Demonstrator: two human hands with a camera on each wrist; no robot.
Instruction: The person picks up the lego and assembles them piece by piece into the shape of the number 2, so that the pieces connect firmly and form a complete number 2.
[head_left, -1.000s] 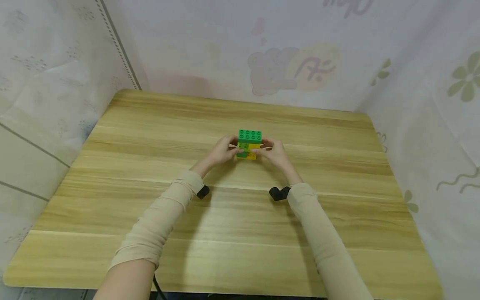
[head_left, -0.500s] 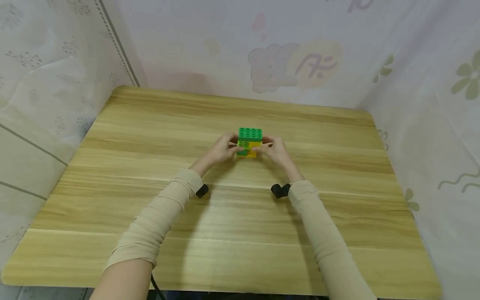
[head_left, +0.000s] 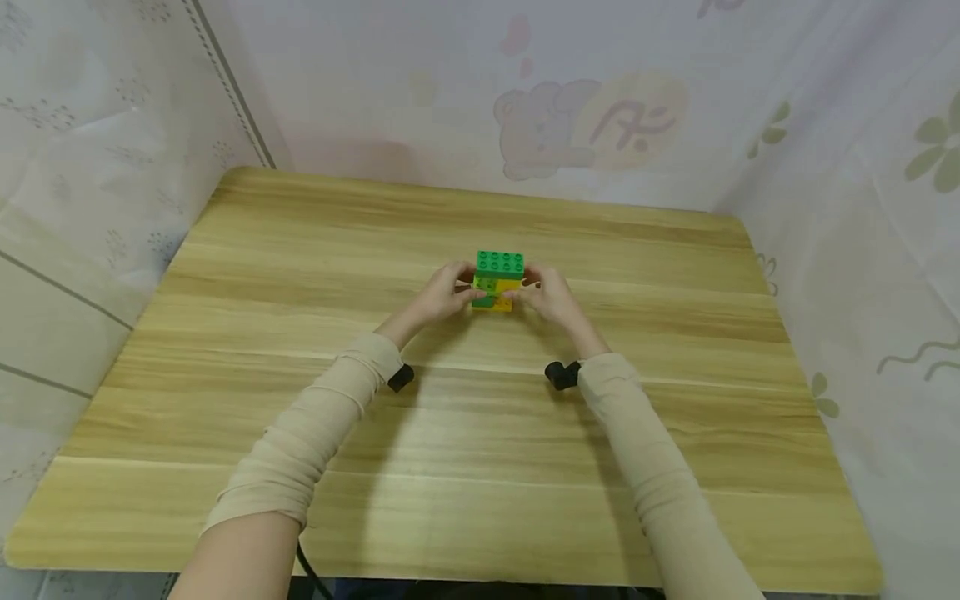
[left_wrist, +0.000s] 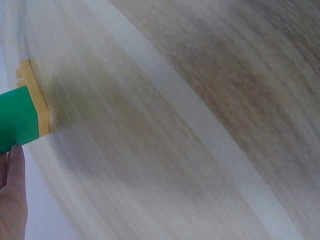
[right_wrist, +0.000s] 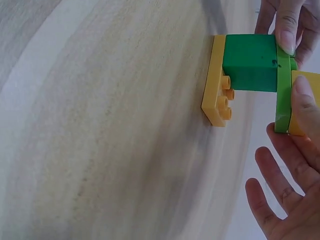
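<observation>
Between the two hands in the head view stands a stack of toy building bricks. A studded green brick point(head_left: 500, 264) tops it. In the right wrist view, a flat orange-yellow plate brick point(right_wrist: 216, 85) forms the base, bearing a dark green brick point(right_wrist: 250, 62). A thin light green brick point(right_wrist: 283, 95) lies above that, then a yellow brick point(right_wrist: 306, 127). My left hand point(head_left: 446, 296) grips the stack's left side, its thumb on the light green brick. From the right, my right hand point(head_left: 552, 298) pinches the yellow brick between thumb and index finger, the other fingers spread.
A wooden table point(head_left: 450, 467) lies under the stack, with patterned cloth point(head_left: 420, 92) behind it and at both sides. Black wrist cameras point(head_left: 562, 375) sit at each cuff. A dark cable point(head_left: 309, 567) hangs by the left arm at the table's front edge.
The head view has shifted slightly, so the stack and hands appear a little higher in it. Both hands keep the same hold on the bricks.
</observation>
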